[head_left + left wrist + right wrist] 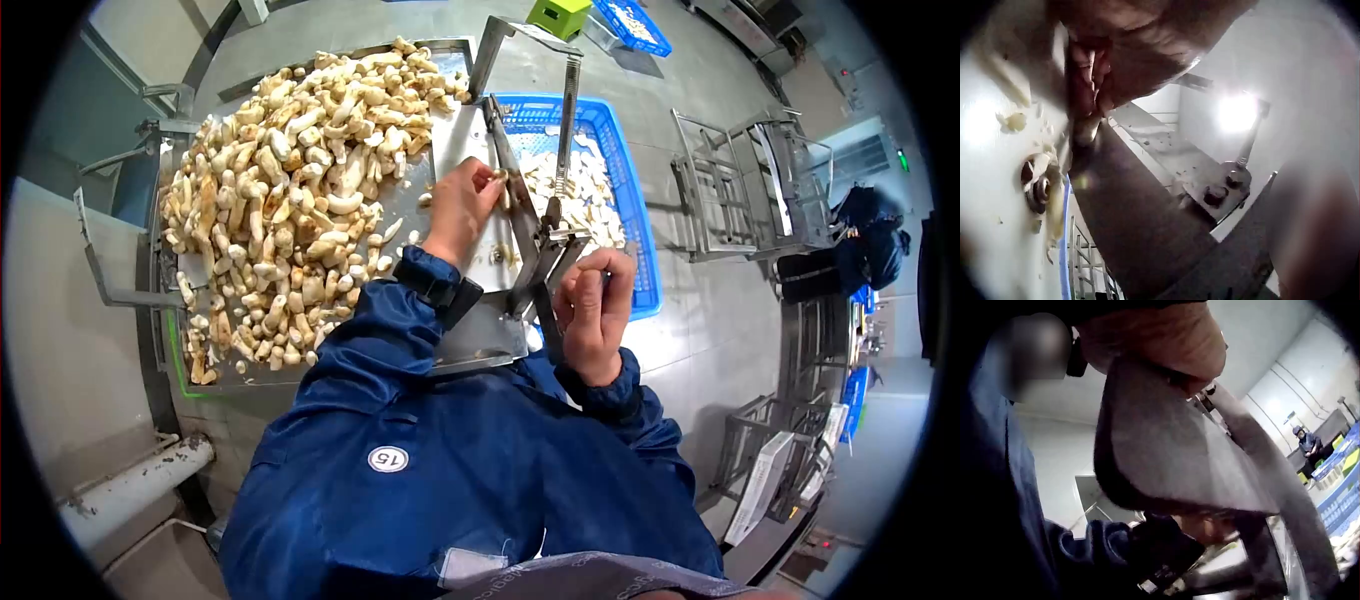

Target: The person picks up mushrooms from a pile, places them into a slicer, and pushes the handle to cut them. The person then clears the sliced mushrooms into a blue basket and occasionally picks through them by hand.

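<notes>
My left hand pinches a pale mushroom piece beside the blade of a hinged metal slicer, over its light cutting plate. In the left wrist view, the fingertips hold the piece right at the broad blade, and mushroom scraps lie on the plate. My right hand has its fingers curled round the slicer's lever end, largely hidden by the hand. The right wrist view shows that hand above a wide flat metal part of the slicer.
A large heap of whole mushrooms covers the metal table on the left. Cut slices fill a blue basket right of the slicer. A coiled spring stands above the slicer. Metal racks and another person are farther right.
</notes>
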Available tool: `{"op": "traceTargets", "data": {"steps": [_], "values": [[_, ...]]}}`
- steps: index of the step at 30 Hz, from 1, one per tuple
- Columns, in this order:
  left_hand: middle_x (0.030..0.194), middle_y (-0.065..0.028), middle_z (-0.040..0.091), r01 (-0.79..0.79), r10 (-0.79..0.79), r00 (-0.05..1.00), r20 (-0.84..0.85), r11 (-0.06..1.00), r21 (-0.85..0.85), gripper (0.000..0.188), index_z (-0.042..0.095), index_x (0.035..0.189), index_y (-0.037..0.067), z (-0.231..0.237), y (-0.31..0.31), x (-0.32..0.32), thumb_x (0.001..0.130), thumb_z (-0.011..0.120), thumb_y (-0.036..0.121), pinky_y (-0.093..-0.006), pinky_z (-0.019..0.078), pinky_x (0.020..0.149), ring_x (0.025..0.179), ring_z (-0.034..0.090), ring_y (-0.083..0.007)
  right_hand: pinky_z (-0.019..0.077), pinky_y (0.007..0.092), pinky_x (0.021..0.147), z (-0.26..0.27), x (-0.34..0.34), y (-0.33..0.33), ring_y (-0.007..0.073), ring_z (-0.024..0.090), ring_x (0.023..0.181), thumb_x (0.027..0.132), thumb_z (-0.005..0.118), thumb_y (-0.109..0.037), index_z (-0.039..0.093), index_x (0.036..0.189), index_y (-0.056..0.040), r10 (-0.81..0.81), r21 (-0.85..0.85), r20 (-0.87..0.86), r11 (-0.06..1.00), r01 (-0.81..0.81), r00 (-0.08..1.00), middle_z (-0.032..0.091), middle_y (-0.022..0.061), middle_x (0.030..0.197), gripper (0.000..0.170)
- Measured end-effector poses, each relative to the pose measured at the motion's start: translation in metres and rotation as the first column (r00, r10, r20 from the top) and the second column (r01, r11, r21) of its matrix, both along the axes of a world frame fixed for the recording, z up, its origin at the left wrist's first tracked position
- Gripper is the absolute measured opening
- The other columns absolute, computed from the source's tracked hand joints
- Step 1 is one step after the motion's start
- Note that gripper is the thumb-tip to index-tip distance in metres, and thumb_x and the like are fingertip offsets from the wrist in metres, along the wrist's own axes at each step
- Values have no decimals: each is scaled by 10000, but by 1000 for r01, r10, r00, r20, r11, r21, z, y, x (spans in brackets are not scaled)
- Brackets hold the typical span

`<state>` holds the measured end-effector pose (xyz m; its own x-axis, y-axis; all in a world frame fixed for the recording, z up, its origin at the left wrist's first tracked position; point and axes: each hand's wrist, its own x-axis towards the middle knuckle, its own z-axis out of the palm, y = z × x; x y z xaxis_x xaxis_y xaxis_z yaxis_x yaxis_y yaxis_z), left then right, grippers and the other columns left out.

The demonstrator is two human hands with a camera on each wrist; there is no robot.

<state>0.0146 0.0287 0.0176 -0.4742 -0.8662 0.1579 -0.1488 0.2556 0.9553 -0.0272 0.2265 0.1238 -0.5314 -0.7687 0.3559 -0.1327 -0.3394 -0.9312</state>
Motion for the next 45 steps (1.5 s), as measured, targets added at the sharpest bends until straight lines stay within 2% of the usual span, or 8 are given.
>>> {"op": "traceTargets", "data": {"steps": [8,16,19,30,35,38,43,45], "values": [[816,-135,699,-66,77,976,-203,996,62,190,663,998,-14,8,8,0,833,730,52,-310,544,678,712,673,-191,322,204,503,-10,-5,5,55,381,559,1039,448,-141,442,1105,-30,19,-1,-42,1000,-19,999,462,1,724,130],[848,-120,708,64,-53,994,-98,992,106,221,663,1012,-12,11,2,5,818,749,48,-298,542,679,736,678,-179,347,206,528,-9,-2,6,54,393,583,1031,463,-109,449,1094,-10,36,-18,-14,999,-36,999,474,0,722,118],[856,-110,706,43,-50,995,-89,996,-81,236,657,1025,-16,1,2,5,817,751,43,-289,545,687,739,669,-165,345,203,525,-9,-2,5,53,398,581,1031,460,-101,450,1096,-10,11,-5,-32,1000,-11,999,477,1,720,112],[893,-110,732,70,-63,996,-62,991,110,225,689,1073,-47,0,0,2,862,714,25,-248,545,719,787,674,-124,358,210,530,4,-6,2,62,420,580,1023,479,-92,459,1099,-19,23,29,6,999,-23,1000,493,15,740,107],[919,-129,738,55,-54,998,-32,998,13,226,697,1068,-34,-6,-2,1,859,719,48,-251,552,730,804,696,-139,393,244,559,-94,6,27,103,460,619,992,480,-15,447,1084,-32,-98,-144,-271,988,60,958,522,59,762,99],[922,-136,737,57,-56,998,13,998,-3,239,695,1083,-15,6,-1,4,862,716,76,-263,550,736,803,705,-156,392,249,559,-98,3,30,104,447,619,986,483,0,446,1075,-32,-10,-100,-171,995,-8,985,518,61,775,102],[931,-141,739,48,-49,999,-24,998,-51,216,699,1066,-20,-8,-3,-4,864,709,55,-262,552,759,842,708,-159,353,220,535,1,4,3,76,399,610,1020,436,-41,470,1089,-12,37,-71,187,997,-24,982,491,31,775,81],[931,-136,740,68,-68,998,-3,998,2,224,698,1076,-16,-3,-3,-1,862,710,50,-262,554,758,844,707,-157,351,228,529,-40,8,12,82,406,607,1032,423,-97,443,1078,-24,-21,-153,-3,988,20,1000,494,50,768,89]]}}
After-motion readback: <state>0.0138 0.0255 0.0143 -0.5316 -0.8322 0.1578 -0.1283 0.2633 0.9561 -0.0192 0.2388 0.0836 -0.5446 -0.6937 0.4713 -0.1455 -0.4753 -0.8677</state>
